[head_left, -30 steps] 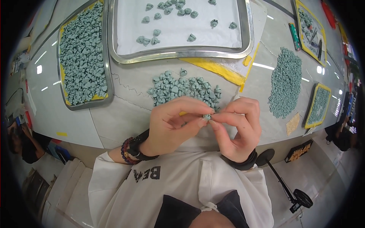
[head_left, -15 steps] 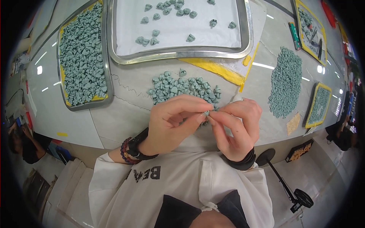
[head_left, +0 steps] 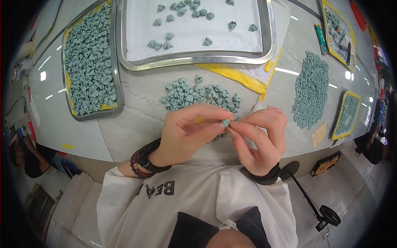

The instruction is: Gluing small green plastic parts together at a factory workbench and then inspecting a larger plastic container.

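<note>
Between the thumb and forefinger of my left hand [head_left: 182,134] is a small lumpy grey-green piece [head_left: 225,122]. My right hand [head_left: 262,138] is closed in a pinch, its fingertips meeting the piece's right side. A whitish item [head_left: 254,108] shows behind the right-hand fingers; its kind is unclear. Just beyond my hands lies a loose pile of similar grey-green pieces [head_left: 182,94], partly hidden by my fingers. One piece [head_left: 199,79] sits a little apart at the pile's far edge.
A metal tray [head_left: 161,63] lined with white holds scattered pieces ahead. On the left, a grey tray [head_left: 118,89] is heaped with them. To the right lie a mound of smaller bits [head_left: 310,93], a yellow-edged tray [head_left: 334,134] and another tray with tools [head_left: 355,37].
The right hand has shifted slightly right, and its fingertips have drawn back a little. More of the piece in the left fingers now shows.
</note>
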Demonstrator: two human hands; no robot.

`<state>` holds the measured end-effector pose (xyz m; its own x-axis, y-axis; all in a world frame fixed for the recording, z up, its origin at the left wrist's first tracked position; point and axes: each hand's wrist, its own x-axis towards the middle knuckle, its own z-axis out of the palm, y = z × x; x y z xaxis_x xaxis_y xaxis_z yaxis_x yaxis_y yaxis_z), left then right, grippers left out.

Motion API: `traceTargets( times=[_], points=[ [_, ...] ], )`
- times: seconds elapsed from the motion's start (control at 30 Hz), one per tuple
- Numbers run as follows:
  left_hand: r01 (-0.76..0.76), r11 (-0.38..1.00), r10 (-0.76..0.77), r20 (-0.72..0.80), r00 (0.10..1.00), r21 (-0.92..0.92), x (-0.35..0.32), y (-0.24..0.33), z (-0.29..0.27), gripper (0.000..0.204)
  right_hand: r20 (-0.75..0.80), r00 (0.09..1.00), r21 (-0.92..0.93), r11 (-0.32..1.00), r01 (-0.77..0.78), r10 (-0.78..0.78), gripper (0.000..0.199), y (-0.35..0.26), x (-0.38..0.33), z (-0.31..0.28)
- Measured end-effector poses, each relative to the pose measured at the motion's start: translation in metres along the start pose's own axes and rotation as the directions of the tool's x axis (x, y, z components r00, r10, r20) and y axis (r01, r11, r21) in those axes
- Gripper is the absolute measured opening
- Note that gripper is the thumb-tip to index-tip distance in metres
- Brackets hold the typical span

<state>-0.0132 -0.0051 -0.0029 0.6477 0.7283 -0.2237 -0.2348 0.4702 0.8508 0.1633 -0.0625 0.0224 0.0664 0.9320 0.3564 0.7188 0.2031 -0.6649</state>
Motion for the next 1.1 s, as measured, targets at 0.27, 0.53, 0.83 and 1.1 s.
traceTargets(
  times=[0.27, 0.53, 0.83, 1.1],
  points=[
    [-0.117, 0.990, 0.119, -0.022, 0.993, 0.080, 0.001, -0.004, 0.003, 0.025, 0.022, 1.000, -0.002, 1.000, -0.006, 0.007, 0.026, -0.001, 0.001, 0.000],
    [-0.168, 0.972, 0.172, -0.009, 0.985, 0.162, 0.001, -0.004, 0.001, 0.024, 0.003, 0.999, 0.046, 0.998, -0.050, 0.050, 0.026, -0.004, -0.001, 0.004],
    [0.046, 0.991, -0.039, 0.054, 0.998, -0.124, 0.006, 0.008, 0.003, 0.025, -0.007, 1.000, 0.057, 0.998, -0.028, 0.028, 0.029, 0.001, -0.004, -0.010],
    [0.014, 1.000, -0.014, 0.073, 0.997, 0.001, 0.006, 0.007, 0.000, 0.029, -0.056, 0.997, 0.134, 0.990, -0.040, 0.048, 0.036, 0.004, -0.004, -0.002]
  ],
)
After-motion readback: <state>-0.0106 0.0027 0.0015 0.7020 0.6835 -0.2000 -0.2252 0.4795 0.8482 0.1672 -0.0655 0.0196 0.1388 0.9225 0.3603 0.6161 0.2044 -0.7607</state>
